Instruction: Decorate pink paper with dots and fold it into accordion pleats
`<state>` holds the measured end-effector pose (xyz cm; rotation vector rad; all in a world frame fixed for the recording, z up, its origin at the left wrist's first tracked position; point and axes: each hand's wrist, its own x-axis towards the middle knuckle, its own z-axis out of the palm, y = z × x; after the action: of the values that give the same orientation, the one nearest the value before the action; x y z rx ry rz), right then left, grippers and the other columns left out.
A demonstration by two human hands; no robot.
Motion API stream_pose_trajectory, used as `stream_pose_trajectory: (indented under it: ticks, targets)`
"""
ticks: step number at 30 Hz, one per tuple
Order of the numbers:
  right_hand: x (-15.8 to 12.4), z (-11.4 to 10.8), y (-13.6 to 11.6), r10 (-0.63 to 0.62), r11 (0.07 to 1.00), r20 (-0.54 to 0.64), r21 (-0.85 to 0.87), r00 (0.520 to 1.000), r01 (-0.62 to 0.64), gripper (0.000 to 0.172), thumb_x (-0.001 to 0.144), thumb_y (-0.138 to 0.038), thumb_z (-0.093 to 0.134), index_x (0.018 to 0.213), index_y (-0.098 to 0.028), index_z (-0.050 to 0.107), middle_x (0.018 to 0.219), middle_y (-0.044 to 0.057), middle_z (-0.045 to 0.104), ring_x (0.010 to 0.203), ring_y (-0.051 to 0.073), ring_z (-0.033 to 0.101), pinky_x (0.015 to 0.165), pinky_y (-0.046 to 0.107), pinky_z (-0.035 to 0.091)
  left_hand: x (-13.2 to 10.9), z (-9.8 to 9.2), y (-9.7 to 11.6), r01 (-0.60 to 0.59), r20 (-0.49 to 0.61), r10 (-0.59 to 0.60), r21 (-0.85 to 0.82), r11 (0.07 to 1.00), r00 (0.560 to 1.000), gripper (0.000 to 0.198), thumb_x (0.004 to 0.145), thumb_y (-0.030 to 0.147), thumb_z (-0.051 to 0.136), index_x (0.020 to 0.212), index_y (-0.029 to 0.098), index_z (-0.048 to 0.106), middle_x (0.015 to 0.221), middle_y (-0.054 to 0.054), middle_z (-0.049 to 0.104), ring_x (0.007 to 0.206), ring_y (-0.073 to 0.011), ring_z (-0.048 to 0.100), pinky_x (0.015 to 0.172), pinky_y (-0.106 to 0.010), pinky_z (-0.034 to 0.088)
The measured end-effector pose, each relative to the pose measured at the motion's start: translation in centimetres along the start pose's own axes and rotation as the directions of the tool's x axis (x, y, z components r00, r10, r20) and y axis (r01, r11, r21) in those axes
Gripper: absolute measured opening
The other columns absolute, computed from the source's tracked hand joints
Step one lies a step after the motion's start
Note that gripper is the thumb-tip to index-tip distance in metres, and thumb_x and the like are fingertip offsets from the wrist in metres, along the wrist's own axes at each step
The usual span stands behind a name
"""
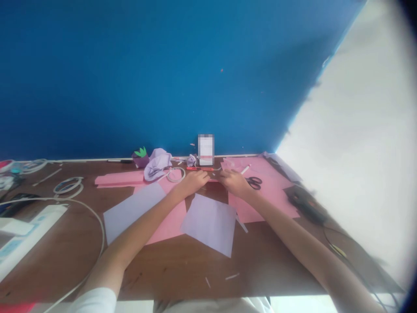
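My left hand [194, 180] and my right hand [233, 181] reach far across the brown table [182, 265], close together near the blue wall. Both rest on a small pink piece of paper [213, 178] between them, fingers curled onto it; the grip itself is too small to make out. A red pen [199, 168] lies just beyond my left hand. Black-handled scissors [254, 182] lie right of my right hand on a pink sheet [270, 195]. Two lilac sheets [210, 224] [130, 211] lie nearer to me.
A phone [206, 150] leans against the wall. Crumpled lilac paper [158, 165], a purple paper fruit [140, 157], tape rolls [68, 186], a white power strip [29, 232] with cable and a black device [304, 202] sit around. The table's right edge runs diagonally.
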<state>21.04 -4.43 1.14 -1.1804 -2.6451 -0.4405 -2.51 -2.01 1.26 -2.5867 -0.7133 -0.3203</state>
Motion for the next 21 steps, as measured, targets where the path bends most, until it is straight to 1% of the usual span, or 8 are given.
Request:
stream_pose_trajectory:
  ticks: [3, 5, 7, 10, 12, 17, 21]
  targets:
    - [-0.1, -0.1, -0.2, 0.008, 0.999, -0.093, -0.045, 0.996, -0.012, 0.035, 0.090, -0.007, 0.041, 0.116, -0.016, 0.063, 0.109, 0.014, 0.060, 0.101, 0.026, 0.049, 0.081, 0.037, 0.038, -0.1, 0.2, 0.0, 0.027, -0.067, -0.024, 0.040, 0.999, 0.997, 0.020, 0.093, 0.009, 0.037, 0.091, 0.013, 0.056, 0.087, -0.008, 0.057, 0.085, -0.0201, 0.054, 0.069, -0.031, 0.039]
    - [-0.2, 0.1, -0.3, -0.011, 0.999, -0.109, -0.051, 0.994, 0.006, 0.034, 0.091, -0.007, 0.040, 0.115, -0.015, 0.062, 0.108, 0.014, 0.059, 0.101, 0.026, 0.049, 0.081, 0.038, 0.039, -0.1, 0.4, 0.1, 0.036, -0.072, -0.033, 0.046, 0.998, 0.997, 0.022, 0.093, 0.009, 0.034, 0.091, 0.014, 0.056, 0.086, -0.008, 0.056, 0.085, -0.0201, 0.054, 0.069, -0.031, 0.039]
    - [-0.4, 0.3, -0.5, -0.036, 0.998, -0.082, -0.062, 0.996, 0.031, 0.032, 0.091, -0.007, 0.039, 0.111, -0.014, 0.063, 0.103, 0.014, 0.059, 0.097, 0.025, 0.050, 0.076, 0.035, 0.039, -0.1, 0.6, 0.2, 0.029, -0.050, -0.027, 0.037, 0.999, 0.998, 0.021, 0.093, 0.009, 0.035, 0.090, 0.014, 0.055, 0.086, -0.008, 0.056, 0.085, -0.0203, 0.053, 0.068, -0.031, 0.038]
    - [-0.5, 0.6, -0.6, -0.081, 0.995, 0.013, -0.064, 0.997, 0.081, 0.027, 0.091, -0.007, 0.040, 0.100, -0.013, 0.065, 0.097, 0.012, 0.059, 0.090, 0.022, 0.051, 0.068, 0.031, 0.038, 0.0, 0.7, 0.4, -0.001, 0.001, 0.001, 0.010, 1.000, 1.000, 0.013, 0.090, 0.010, 0.042, 0.090, 0.015, 0.054, 0.090, -0.007, 0.056, 0.088, -0.0211, 0.053, 0.070, -0.032, 0.039]
    - [-0.5, 0.6, -0.7, -0.090, 0.995, 0.058, -0.044, 0.994, 0.092, 0.025, 0.089, -0.006, 0.041, 0.095, -0.012, 0.065, 0.095, 0.011, 0.058, 0.086, 0.020, 0.051, 0.066, 0.029, 0.037, 0.0, 0.7, 0.4, -0.006, 0.026, 0.006, 0.003, 1.000, 1.000, 0.009, 0.088, 0.011, 0.045, 0.089, 0.016, 0.053, 0.092, -0.008, 0.056, 0.088, -0.0210, 0.053, 0.070, -0.032, 0.039]
    - [-0.2, 0.3, -1.0, -0.033, 0.999, 0.038, -0.010, 0.999, 0.034, 0.023, 0.089, -0.007, 0.041, 0.095, -0.013, 0.062, 0.095, 0.010, 0.058, 0.087, 0.019, 0.051, 0.066, 0.028, 0.035, -0.1, 1.1, 0.4, 0.015, 0.039, -0.015, 0.009, 1.000, 0.999, 0.011, 0.088, 0.010, 0.043, 0.087, 0.015, 0.052, 0.088, -0.007, 0.056, 0.083, -0.0199, 0.053, 0.070, -0.032, 0.039]
    - [-0.1, 0.1, -1.5, 0.032, 0.999, 0.050, -0.004, 0.998, -0.032, 0.021, 0.089, -0.007, 0.041, 0.093, -0.014, 0.060, 0.090, 0.008, 0.059, 0.082, 0.018, 0.052, 0.063, 0.029, 0.034, -0.2, 1.4, 0.4, 0.011, 0.018, -0.011, -0.009, 1.000, 1.000, 0.015, 0.089, 0.010, 0.040, 0.087, 0.015, 0.053, 0.086, -0.007, 0.056, 0.082, -0.0201, 0.053, 0.071, -0.033, 0.038]
